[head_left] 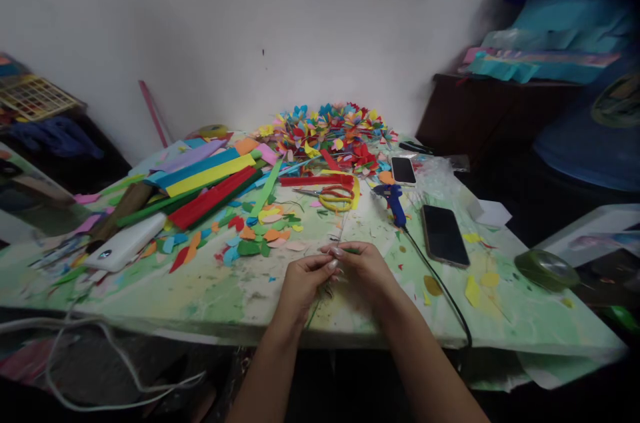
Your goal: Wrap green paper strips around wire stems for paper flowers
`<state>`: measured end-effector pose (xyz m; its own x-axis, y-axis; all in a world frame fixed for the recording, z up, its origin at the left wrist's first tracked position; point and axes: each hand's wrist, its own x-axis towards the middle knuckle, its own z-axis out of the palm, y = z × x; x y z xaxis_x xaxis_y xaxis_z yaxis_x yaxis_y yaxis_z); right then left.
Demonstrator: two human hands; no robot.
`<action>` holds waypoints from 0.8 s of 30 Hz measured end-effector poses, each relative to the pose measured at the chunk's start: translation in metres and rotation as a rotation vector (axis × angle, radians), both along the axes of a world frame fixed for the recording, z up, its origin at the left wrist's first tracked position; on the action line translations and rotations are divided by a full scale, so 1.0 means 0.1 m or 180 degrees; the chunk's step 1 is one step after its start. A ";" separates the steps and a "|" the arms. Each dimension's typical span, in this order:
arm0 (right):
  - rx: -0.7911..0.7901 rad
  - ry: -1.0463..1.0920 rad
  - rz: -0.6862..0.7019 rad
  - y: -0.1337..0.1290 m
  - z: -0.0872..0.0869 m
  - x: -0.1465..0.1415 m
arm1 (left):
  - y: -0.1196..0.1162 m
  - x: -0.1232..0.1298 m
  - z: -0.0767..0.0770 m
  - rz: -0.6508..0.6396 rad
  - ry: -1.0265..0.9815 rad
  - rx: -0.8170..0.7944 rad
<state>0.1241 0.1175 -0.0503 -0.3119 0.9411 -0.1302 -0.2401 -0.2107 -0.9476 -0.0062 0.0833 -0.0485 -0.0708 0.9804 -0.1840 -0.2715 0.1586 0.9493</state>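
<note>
My left hand (307, 276) and my right hand (363, 263) meet at the front middle of the table, fingertips pinched together. Between them runs a thin wire stem (343, 228), sticking out beyond the fingers. A narrow green strand (313, 312) hangs below my left hand. What exactly the fingertips press on is hidden. Yellow-and-red-handled scissors (335, 198) lie beyond my hands, beside a red crepe strip (313, 180). A blue glue gun (393, 203) lies to the right, its black cord running to the front edge. Cut paper petals (250, 248) are scattered to the left.
A heap of colourful paper flowers (330, 136) lies by the wall. Rolled crepe paper (210, 200) and a white device (127, 243) are on the left. Two phones, including a black one (445, 235), and a tape roll (545, 270) lie right. A person (590, 123) is at the far right.
</note>
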 end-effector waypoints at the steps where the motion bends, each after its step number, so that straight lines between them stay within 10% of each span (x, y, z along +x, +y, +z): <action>1: -0.0005 -0.0006 0.0006 0.00 0.00 0.00 | 0.00 0.00 0.01 0.0052 -0.0050 -0.0023; 24: -0.0161 -0.0385 -0.0928 0.03 0.00 -0.04 | -0.03 0.10 -0.11 0.0657 0.0831 0.0312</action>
<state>0.1204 0.1209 -0.0506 -0.0093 0.9800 -0.1987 -0.1836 -0.1970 -0.9631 0.0038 0.0805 -0.0596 -0.3019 0.9525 -0.0393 -0.0342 0.0304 0.9990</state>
